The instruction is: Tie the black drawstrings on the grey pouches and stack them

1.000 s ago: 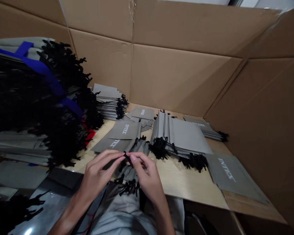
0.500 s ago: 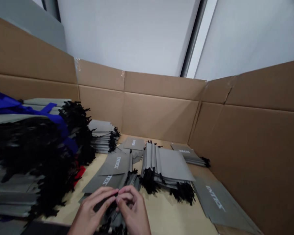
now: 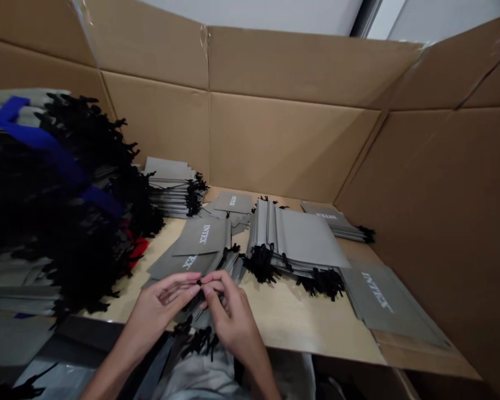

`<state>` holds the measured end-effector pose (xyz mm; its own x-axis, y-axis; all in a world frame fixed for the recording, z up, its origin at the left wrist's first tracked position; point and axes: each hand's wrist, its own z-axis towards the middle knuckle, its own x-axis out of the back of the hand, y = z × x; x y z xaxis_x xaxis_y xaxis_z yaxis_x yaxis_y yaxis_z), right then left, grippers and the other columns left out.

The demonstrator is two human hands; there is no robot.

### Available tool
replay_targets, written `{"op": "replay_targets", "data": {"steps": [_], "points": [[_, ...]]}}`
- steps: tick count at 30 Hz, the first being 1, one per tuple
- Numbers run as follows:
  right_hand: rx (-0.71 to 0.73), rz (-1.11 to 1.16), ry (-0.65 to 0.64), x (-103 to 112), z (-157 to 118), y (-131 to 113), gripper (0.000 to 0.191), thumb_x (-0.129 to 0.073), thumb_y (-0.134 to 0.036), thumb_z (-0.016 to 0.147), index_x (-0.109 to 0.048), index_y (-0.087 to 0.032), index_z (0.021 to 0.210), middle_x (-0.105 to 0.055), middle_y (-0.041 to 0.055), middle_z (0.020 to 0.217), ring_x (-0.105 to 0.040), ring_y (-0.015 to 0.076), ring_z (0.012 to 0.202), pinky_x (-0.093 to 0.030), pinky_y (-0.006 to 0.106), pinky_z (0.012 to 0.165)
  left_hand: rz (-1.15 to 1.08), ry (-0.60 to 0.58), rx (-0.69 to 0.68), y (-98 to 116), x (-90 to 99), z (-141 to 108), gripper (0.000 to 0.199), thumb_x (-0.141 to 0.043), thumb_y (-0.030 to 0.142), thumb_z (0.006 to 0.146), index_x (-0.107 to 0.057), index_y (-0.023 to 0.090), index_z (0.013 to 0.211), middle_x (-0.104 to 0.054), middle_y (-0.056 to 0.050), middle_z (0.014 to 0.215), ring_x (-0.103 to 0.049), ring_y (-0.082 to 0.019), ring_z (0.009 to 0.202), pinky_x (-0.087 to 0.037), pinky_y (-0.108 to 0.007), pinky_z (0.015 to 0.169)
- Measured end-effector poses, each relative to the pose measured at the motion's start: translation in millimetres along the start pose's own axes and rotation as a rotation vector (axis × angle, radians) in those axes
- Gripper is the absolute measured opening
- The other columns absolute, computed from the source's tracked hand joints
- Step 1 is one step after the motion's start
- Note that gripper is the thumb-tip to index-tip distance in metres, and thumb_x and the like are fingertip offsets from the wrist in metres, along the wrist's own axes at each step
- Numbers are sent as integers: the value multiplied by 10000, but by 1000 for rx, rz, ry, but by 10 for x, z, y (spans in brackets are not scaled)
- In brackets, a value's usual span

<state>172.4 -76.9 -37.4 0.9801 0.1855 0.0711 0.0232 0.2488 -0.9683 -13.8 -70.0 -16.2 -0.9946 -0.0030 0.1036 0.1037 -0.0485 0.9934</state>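
Near the table's front edge, my left hand [image 3: 161,304] and my right hand [image 3: 230,309] meet fingertip to fingertip. Both are closed in a pinch on a small black drawstring cord [image 3: 199,282]. Below and behind the fingers are grey drawstring pouches [image 3: 203,318], partly hidden by my hands, with black cord ends [image 3: 204,341] dangling over the edge. Just beyond lie grey pouches printed INTEX [image 3: 204,236], fanned over one another. To their right is a stack of plain-faced grey pouches [image 3: 312,239] with black cords bunched at the front.
Tall piles of grey pouches with thick black cords [image 3: 87,222], crossed by a blue strap [image 3: 45,144], stand at left, beside something red [image 3: 138,253]. More pouches lie at the back [image 3: 166,186] and right [image 3: 383,300]. Cardboard walls [image 3: 291,144] enclose the tabletop [image 3: 283,319].
My view has tilted down, so the table appears higher and its front edge shows. Both hands keep pinching at the same spot; the black cord between the fingertips is now clearer.
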Motion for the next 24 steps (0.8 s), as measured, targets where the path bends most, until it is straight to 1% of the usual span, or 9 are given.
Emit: {"op": "replay_targets", "data": {"steps": [4,7,10,13,16,19,22,24], "points": [[50,-79,64,-35,8,-55,182,-639,-406,1093,-737,-262,1149,-810,21,1002,-755,164,850,-460,222,608,-85,65,43,59,-15,-24,515,-1021,555,676,-877,204,1025,-901,-102,1043,-859,-308,1006,-697,-373,977],[124,-149,107,-60,-2,-78,170,-629,-353,1089,-765,-261,1130,-793,29,999,-732,167,847,-488,233,646,-146,67,116,48,-13,-34,496,-1042,513,658,-893,198,1012,-902,-104,1034,-853,-308,1013,-688,-360,975],[212,-224,126,-72,-9,-70,190,-595,-288,1086,-772,-257,1148,-750,41,1023,-704,162,847,-506,241,687,-195,65,154,30,-1,-40,478,-1062,481,632,-911,194,984,-904,-101,1026,-848,-288,1007,-679,-307,946],[270,-241,133,-68,-7,-59,182,-609,-251,1076,-779,-258,1140,-740,37,1022,-692,154,838,-522,243,728,-263,54,180,34,2,-57,501,-1079,483,600,-917,200,981,-904,-92,979,-847,-243,961,-668,-239,890],[299,-206,137,-61,-10,-63,152,-650,-242,1065,-793,-258,1114,-746,28,978,-680,144,787,-520,237,696,-336,47,215,61,-14,-75,536,-1110,481,525,-914,221,950,-897,-74,923,-838,-197,871,-657,-190,799],[324,-183,143,-55,-13,-59,154,-663,-236,1061,-805,-256,1119,-746,35,981,-673,141,761,-507,234,649,-375,43,240,97,-42,-80,557,-1130,461,481,-909,227,935,-885,-65,899,-828,-187,851,-661,-194,784],[336,-186,145,-50,-4,-26,164,-660,-220,1063,-807,-252,1128,-737,43,993,-679,146,789,-530,239,685,-373,32,259,116,-59,-74,546,-1125,471,504,-911,213,935,-870,-65,859,-824,-194,838,-670,-213,781],[342,-197,149,-49,8,6,170,-663,-215,1062,-807,-253,1143,-725,44,1002,-679,147,804,-546,245,720,-361,30,266,110,-55,-67,542,-1117,482,526,-916,219,956,-873,-64,870,-823,-192,839,-673,-215,788]]}}
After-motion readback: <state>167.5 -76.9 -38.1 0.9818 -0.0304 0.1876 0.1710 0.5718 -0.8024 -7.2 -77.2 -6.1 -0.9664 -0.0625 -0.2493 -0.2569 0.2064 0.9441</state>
